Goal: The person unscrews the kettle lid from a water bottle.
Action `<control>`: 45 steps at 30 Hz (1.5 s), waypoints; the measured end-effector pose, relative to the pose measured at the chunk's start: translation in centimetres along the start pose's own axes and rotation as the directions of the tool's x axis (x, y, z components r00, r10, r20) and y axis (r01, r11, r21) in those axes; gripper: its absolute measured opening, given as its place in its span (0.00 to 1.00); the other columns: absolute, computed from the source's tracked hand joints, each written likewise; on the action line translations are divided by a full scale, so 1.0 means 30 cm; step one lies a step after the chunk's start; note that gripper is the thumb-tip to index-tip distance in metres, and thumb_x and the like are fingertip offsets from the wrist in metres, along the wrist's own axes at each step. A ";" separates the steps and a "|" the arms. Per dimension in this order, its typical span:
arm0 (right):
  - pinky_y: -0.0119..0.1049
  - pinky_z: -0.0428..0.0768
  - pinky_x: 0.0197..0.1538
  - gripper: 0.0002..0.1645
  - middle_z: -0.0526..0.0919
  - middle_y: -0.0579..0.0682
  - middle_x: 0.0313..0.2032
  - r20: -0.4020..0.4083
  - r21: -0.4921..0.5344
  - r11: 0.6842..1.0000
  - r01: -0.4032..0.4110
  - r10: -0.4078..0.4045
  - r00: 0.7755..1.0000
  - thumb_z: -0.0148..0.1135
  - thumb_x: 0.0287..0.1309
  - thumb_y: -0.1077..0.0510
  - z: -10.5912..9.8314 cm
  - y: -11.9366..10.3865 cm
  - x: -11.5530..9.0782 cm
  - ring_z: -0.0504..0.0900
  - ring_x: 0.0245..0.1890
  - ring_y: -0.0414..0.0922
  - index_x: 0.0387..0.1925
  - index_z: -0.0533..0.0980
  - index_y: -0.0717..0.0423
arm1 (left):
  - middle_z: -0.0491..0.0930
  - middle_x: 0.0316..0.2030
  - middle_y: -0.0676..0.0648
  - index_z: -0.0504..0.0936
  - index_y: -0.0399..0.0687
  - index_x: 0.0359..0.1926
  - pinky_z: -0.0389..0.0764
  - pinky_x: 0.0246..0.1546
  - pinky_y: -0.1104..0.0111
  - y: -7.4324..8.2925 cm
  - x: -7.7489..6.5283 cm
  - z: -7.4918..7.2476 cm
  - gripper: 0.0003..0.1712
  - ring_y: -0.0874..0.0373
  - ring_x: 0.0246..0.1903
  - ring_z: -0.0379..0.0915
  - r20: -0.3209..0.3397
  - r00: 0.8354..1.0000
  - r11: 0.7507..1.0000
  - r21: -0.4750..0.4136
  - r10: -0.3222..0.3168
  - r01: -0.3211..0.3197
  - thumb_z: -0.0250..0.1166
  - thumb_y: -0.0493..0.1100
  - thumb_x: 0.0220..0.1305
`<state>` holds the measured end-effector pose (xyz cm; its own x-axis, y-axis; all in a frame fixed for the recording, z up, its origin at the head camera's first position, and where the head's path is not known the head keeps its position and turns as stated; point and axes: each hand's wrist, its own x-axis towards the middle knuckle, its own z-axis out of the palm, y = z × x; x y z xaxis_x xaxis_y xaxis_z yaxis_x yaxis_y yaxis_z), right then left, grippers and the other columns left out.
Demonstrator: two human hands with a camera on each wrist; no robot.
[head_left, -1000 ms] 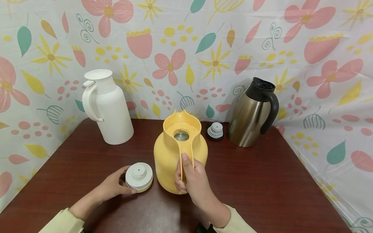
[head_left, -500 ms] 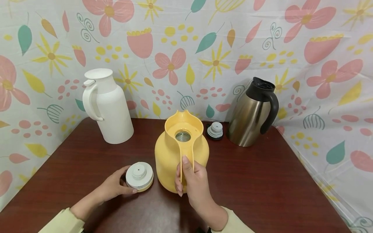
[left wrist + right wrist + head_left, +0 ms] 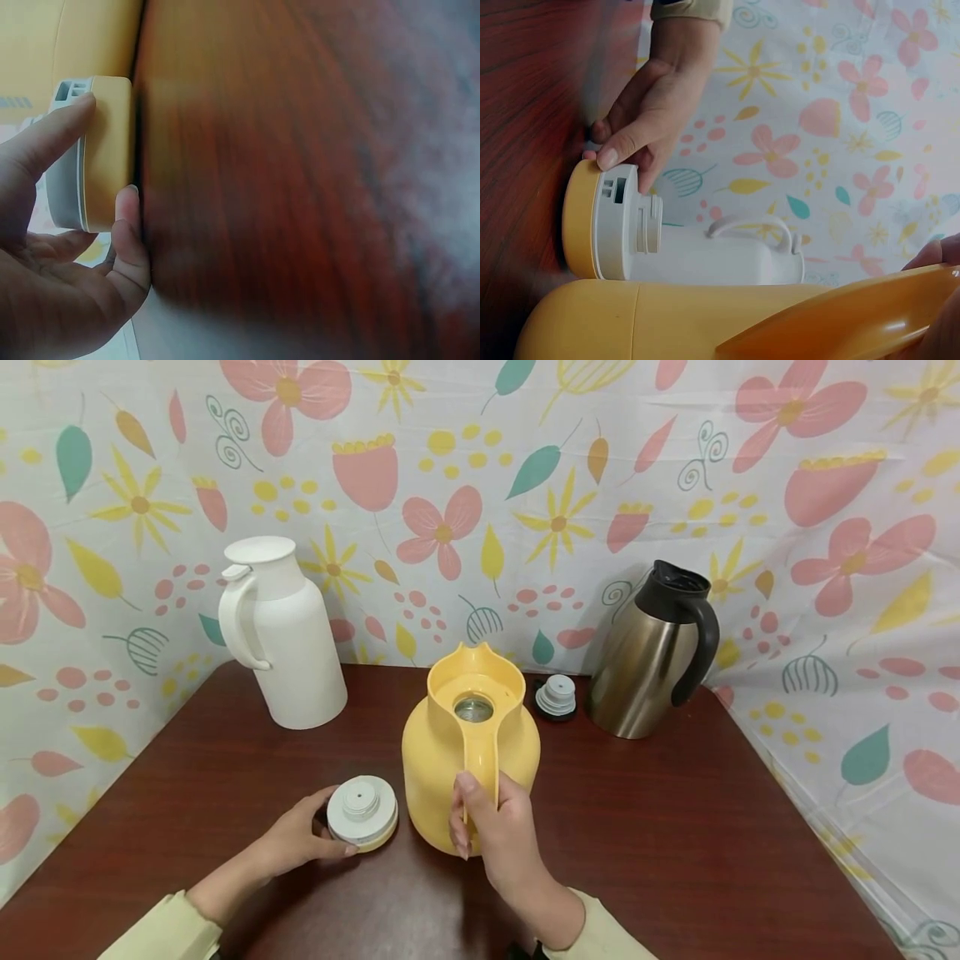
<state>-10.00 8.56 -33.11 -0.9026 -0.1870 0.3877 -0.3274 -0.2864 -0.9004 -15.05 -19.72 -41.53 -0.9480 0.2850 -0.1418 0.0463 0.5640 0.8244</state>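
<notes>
A yellow thermos jug with its mouth uncovered stands upright at the middle of the table. My right hand grips its handle, fingers curled round and thumb along the top. Left of the jug lies its round lid, yellow side down on the table, white stopper upward. My left hand holds the lid by its rim, thumb at the near side and fingers at the far side. In the left wrist view the thumb presses the white edge of the lid, with a fingertip by its yellow base.
A white thermos jug stands at the back left. Toward the back right is a steel thermos jug with a black handle. Beside it sits a grey-and-black stopper. A flowered cloth hangs behind the dark wooden table.
My right thumb has slid slightly lower along the jug handle. The left hand stays on the lid. The whole head view has shifted a little.
</notes>
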 end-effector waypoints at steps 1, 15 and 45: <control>0.32 0.71 0.15 0.26 0.62 0.64 0.12 -0.002 -0.009 1.000 0.001 -0.001 1.000 0.52 0.74 0.57 0.000 0.001 0.001 0.68 0.12 0.35 0.25 0.64 0.76 | 0.75 0.45 0.40 0.59 0.27 0.74 0.73 0.31 0.72 0.000 0.000 0.000 0.57 0.58 0.31 0.71 0.002 1.000 1.000 -0.003 0.004 -0.004 0.80 0.41 0.48; 0.30 0.73 0.18 0.29 0.67 0.44 0.12 -0.014 -0.065 0.994 -0.084 0.083 0.996 0.55 0.75 0.54 -0.002 -0.011 0.017 0.69 0.13 0.34 0.24 0.64 0.74 | 0.74 0.47 0.38 0.61 0.29 0.73 0.73 0.31 0.72 0.005 -0.004 0.001 0.56 0.58 0.31 0.70 -0.012 1.000 1.000 -0.024 0.002 -0.002 0.80 0.40 0.47; 0.31 0.69 0.22 0.29 0.64 0.44 0.11 -0.118 -0.137 0.973 -0.185 0.170 0.978 0.53 0.74 0.53 -0.010 -0.004 0.097 0.63 0.11 0.37 0.22 0.61 0.72 | 0.75 0.60 0.31 0.62 0.26 0.72 0.75 0.43 0.66 0.026 0.072 -0.016 0.54 0.53 0.43 0.73 -0.035 0.999 0.999 0.050 0.001 0.000 0.80 0.42 0.50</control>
<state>-12.69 8.34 -31.94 -0.9716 -0.1209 0.2034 -0.1897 -0.1158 -0.9750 -17.20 -19.05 -40.94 -0.9583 0.2585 -0.1215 0.0615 0.6021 0.7961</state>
